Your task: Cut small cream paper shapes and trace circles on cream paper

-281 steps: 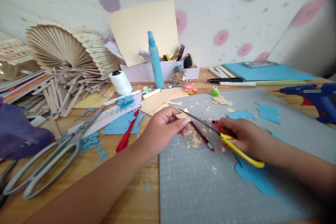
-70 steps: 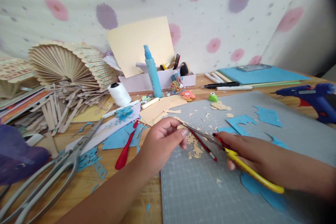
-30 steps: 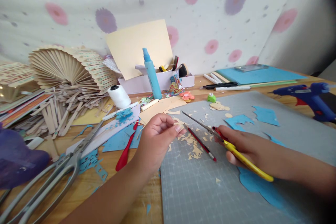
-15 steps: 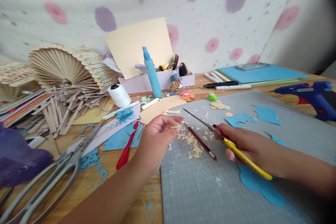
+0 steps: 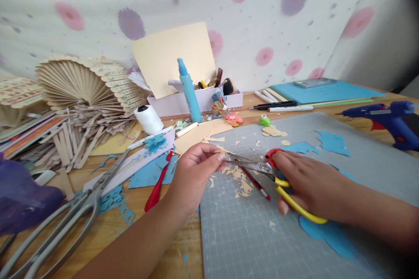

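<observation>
Spreading over the wood-grained counter [image 5: 157, 248], the flat gray mat [image 5: 242, 239] showed its fine pale grid, and what a scatter of paper lay on it! Thin, sharp-cornered tan scraps [image 5: 244, 188] were strewn about a slim red-and-black pencil [image 5: 258, 186]; beyond them sat smooth tan discs [image 5: 273, 131], right by a glossy green punch [image 5: 264, 120]. Over to the right, blue paper [image 5: 334, 142] showed scalloped, bitten edges, with a blue plastic glue gun [image 5: 389, 117] farther out.

And the hands, close together above the mat! The left hand [image 5: 198, 170] was closed in a pinch, thumb against forefinger, gripping a tiny tan paper piece [image 5: 222, 154], its outline mostly hidden by the fingers. The right hand [image 5: 307, 185] was curled firmly around the red and yellow handles of the scissors [image 5: 263, 167], their slim metal blades slightly parted, tips right at the left fingertips. Whether they touched the paper was too small to tell.

Out left, big all-metal shears [image 5: 93, 196] rested on the counter beside a slender red tool [image 5: 157, 188], while a ribbed fan of wooden sticks [image 5: 68, 83] rose behind.
</observation>
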Motion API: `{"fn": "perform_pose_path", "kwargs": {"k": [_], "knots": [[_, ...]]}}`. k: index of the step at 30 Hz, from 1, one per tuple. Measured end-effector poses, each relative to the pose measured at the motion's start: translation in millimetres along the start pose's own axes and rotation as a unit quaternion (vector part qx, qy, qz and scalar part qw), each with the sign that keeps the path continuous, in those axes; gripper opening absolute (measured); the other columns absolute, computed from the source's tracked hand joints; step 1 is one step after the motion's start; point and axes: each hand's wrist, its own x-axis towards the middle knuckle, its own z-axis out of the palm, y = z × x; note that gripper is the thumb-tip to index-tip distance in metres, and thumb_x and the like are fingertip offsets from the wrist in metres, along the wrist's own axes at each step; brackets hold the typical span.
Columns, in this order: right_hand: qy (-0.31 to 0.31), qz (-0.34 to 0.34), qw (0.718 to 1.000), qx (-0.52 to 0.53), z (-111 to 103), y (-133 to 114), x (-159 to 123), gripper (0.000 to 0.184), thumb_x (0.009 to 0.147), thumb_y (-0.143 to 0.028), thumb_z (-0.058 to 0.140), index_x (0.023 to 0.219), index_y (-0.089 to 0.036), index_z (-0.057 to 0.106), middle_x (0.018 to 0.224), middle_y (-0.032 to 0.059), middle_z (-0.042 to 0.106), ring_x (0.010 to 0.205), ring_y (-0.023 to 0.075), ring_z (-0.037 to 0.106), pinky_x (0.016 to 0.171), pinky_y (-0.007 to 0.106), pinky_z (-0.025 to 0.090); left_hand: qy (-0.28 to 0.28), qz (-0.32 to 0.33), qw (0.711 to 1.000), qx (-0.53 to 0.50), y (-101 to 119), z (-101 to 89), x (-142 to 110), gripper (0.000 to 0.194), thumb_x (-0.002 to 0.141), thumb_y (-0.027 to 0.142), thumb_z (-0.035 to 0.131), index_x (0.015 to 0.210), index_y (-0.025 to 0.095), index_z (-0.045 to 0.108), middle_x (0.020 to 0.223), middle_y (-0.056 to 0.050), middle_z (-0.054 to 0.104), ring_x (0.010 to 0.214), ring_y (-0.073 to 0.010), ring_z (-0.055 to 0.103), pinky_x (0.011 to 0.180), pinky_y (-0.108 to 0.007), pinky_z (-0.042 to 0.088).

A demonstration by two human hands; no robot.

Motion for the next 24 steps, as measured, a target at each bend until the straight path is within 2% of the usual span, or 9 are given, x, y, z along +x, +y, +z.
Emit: {"fn": "perform_pose_path", "kwargs": {"k": [3,8,14,17,20,24], "knots": [[-0.024,-0.004,1.0,-0.003,-0.7,1.2,1.5,0.046,0.075,-0.055,0.06,0.103,-0.018,0.057,0.106,0.0167,0.066,0.097,0.0339,0.063,0.078,0.043,0.051,-0.014,-0.015,1.0,-0.011,0.2,-0.4,-0.2,0.019,0.061,0.024,0.078,0.068,0.015,0.062,0.063,0.0,0.069,0.06,-0.011,0.065,0.062,-0.023,0.052],[-0.053,0.019,0.998,0.04,-3.1,-1.1,3.0,0.039,0.078,-0.049,0.056,0.103,-0.019,0.054,0.101,0.0136,0.066,0.089,0.0291,0.065,0.073,0.038,0.053,-0.034,-0.021,0.999,-0.017,0.9,0.0,-2.6,0.021,0.063,0.024,0.078,0.067,0.016,0.059,0.064,0.0,0.071,0.06,-0.0108,0.066,0.061,-0.021,0.053],[-0.108,0.05,0.99,0.079,-3.6,-5.8,3.4,0.036,0.076,-0.042,0.056,0.103,-0.018,0.053,0.105,0.0149,0.066,0.093,0.0303,0.065,0.073,0.039,0.052,-0.049,-0.035,0.998,-0.015,1.5,2.6,-4.5,0.021,0.063,0.024,0.077,0.063,0.016,0.058,0.064,-0.001,0.071,0.058,-0.0111,0.066,0.059,-0.022,0.051],[-0.118,0.06,0.984,0.121,-5.1,-9.4,3.1,0.031,0.076,-0.043,0.057,0.098,-0.021,0.053,0.095,0.0108,0.07,0.09,0.0299,0.065,0.068,0.037,0.053,-0.041,-0.036,0.999,-0.007,0.8,3.0,-4.8,0.021,0.062,0.024,0.077,0.063,0.015,0.058,0.064,-0.001,0.071,0.056,-0.0107,0.064,0.058,-0.022,0.049],[-0.121,0.054,0.978,0.162,-6.6,-13.8,2.3,0.022,0.08,-0.04,0.054,0.094,-0.024,0.052,0.084,0.0068,0.072,0.084,0.0274,0.066,0.068,0.035,0.052,-0.031,-0.01,0.999,0.018,-1.1,3.0,-5.1,0.018,0.064,0.023,0.075,0.063,0.015,0.059,0.06,0.001,0.067,0.055,-0.0093,0.059,0.056,-0.021,0.045],[-0.13,0.057,0.979,0.148,-6.3,-19.1,1.4,0.021,0.079,-0.038,0.053,0.094,-0.024,0.051,0.077,0.0049,0.07,0.075,0.0261,0.065,0.067,0.035,0.051,-0.021,0.032,0.997,0.067,-5.2,2.1,-4.3,0.011,0.065,0.02,0.072,0.062,0.016,0.062,0.054,0.004,0.059,0.053,-0.0078,0.051,0.054,-0.02,0.04]]}}
